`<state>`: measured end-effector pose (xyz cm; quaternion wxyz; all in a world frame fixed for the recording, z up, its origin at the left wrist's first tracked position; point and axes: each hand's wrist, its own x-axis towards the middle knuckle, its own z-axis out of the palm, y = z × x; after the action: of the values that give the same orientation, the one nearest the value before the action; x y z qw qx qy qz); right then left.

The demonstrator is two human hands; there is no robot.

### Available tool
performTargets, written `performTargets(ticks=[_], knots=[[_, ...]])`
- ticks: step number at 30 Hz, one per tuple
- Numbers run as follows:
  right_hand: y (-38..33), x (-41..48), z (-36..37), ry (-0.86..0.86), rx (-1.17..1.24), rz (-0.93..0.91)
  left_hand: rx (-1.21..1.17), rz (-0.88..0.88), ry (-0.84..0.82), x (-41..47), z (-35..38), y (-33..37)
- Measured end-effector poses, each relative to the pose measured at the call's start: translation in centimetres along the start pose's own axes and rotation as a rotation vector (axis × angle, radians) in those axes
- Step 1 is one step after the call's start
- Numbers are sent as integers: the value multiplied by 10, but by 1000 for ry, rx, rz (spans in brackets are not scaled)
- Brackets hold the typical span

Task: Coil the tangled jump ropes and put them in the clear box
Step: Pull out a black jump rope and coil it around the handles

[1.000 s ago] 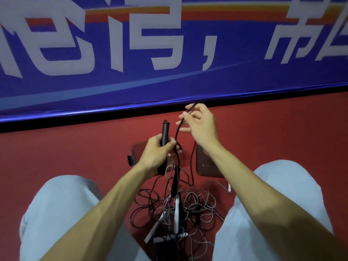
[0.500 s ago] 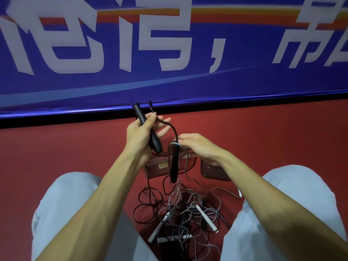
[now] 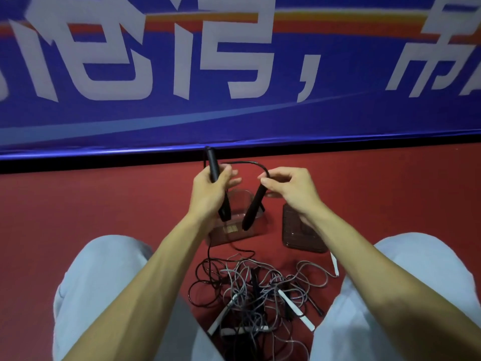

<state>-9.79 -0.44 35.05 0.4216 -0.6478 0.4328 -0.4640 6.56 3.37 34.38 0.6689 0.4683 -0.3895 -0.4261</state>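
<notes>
The black jump rope (image 3: 242,162) arcs between both hands above the clear box (image 3: 240,204). The left hand (image 3: 208,194) grips one black handle (image 3: 213,165). The right hand (image 3: 291,188) has its fingers pinched on the cord just above the other handle (image 3: 253,207), which hangs over the box; whether its tip reaches inside, I cannot tell. The box lid (image 3: 302,235) lies just right of the box on the red floor (image 3: 104,204), near its far edge. The tangled ropes (image 3: 255,295) lie nearer, between the knees.

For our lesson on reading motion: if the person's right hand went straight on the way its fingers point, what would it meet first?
Probably the left hand, which grips a black jump-rope handle; the right hand, pinching the black cord, points leftwards at it. Depth is uncertain.
</notes>
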Motion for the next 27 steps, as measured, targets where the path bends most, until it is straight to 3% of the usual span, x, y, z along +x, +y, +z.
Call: performTargets(ticks=[3, 6, 8, 10, 12, 14, 16, 18, 20, 22, 25, 27], knots=[[-9, -2, -4, 31, 205, 87, 248, 10, -138, -3, -1, -7], [-11, -2, -6, 34, 291, 167, 538, 34, -391, -12, 0, -5], [-11, -2, -7, 35, 323, 192, 596, -7, -547, -18, 2, -2], [-10, -2, -9, 19, 383, 226, 598, -26, -588, -20, 3, 0], [-9, -3, -11, -7, 389, 269, 764, 72, -561, -16, 2, -2], [-5, -1, -15, 51, 47, 216, 1023, 209, -526, -13, -1, -5], [0, 2, -18, 217, -390, 33, 1200, 316, -508, -13, -5, -6], [-5, 1, -20, 290, -477, -181, 1325, 444, -498, -17, -7, -5], [-11, 0, -21, 134, -439, -210, 1397, 571, -451, -19, -7, -2], [-16, -2, -20, -105, -477, -29, 1468, 667, -390, -20, -6, 2], [-16, -6, -22, -353, -434, 192, 1578, 678, -367, -21, -8, 3], [-14, -7, -22, -391, -278, 217, 1609, 625, -360, -23, -6, 2]])
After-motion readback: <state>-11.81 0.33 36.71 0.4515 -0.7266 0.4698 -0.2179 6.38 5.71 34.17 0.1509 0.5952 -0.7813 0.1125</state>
